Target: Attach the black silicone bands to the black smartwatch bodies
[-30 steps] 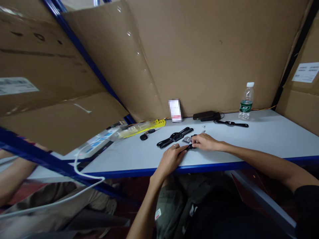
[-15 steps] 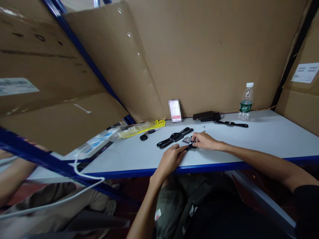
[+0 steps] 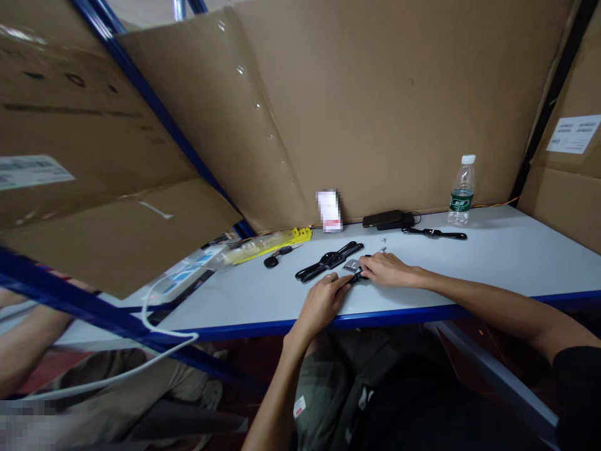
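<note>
On the near part of the table, a black spokeshave (image 3: 357, 277) lies partly covered by my fingers. My left hand (image 3: 325, 296), with a ring on one finger, is closed on its left handle. Over the tool's middle and right side, my right hand (image 3: 387, 270) is pinched; what sits between its fingertips is hidden. Flat grey metal pieces (image 3: 351, 265) lie just beyond the tool, close to the right fingertips. Two more black spokeshaves (image 3: 330, 259) rest side by side to the left. Small silver screws (image 3: 383, 245) lie behind my right hand.
Another spokeshave (image 3: 434, 233) lies back right, near a water bottle (image 3: 461, 194). Dark flat cases (image 3: 389, 219) and a blurred white upright item (image 3: 330, 210) stand along the cardboard wall (image 3: 375, 113). Left are a small dark-handled tool (image 3: 285, 250), yellow-edged packaging (image 3: 272, 244) and another person's arm (image 3: 37, 338).
My right hand has turned slightly and lowered over the spokeshave, its fingers more bunched. My left hand stays on the handle. The view has shifted a little.
</note>
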`<state>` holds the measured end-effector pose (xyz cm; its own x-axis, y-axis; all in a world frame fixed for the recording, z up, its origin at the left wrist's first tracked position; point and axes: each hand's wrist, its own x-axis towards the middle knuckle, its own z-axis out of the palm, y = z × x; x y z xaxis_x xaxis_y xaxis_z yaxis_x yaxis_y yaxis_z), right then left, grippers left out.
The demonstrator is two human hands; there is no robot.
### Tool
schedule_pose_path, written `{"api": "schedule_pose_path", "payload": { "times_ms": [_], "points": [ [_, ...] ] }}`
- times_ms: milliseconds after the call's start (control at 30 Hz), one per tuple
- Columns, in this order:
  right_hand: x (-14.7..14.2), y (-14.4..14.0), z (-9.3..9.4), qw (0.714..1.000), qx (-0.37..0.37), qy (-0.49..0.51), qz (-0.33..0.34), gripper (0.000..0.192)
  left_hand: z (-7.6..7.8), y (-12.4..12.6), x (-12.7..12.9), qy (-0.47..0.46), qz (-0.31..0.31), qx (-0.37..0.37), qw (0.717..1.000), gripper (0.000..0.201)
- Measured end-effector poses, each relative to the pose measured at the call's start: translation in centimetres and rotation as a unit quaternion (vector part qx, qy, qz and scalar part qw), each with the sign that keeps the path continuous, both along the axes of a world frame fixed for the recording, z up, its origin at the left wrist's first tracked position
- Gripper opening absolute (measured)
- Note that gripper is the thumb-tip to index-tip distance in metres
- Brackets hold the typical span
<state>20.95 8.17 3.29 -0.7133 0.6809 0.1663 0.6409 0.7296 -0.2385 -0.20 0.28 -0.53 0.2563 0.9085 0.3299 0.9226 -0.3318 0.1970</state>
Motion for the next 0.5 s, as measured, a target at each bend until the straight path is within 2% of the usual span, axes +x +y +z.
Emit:
{"api": "schedule_pose_path", "payload": {
  "times_ms": [100,200,333,433,500],
  "points": [
    [0.6,0.9,0.1,0.999,0.03,-0.015,-0.008,0.019,0.0,0.0,0.1,0.001,0.014,0.001,1.0,0.035],
    [1.7,2.3,1.0,0.997,0.06,-0.007,-0.043,0.025,0.1,-0.1,0.3,0.009,0.024,-0.001,1.0,0.035],
    [4.3,4.3,3.8,0.985,0.098,-0.025,-0.143,0.032,0.2,-0.1,0.5,0.002,0.032,0.004,0.999,0.034],
    [7.0,5.8,6.0,0.968,0.08,-0.083,-0.224,0.029,0.0,0.1,0.4,-0.012,0.033,0.016,0.999,0.033],
    [8.8,6.7,6.9,0.951,0.057,-0.13,-0.274,0.032,-0.1,0.2,0.2,-0.036,0.028,0.025,0.999,0.031]
  ]
}}
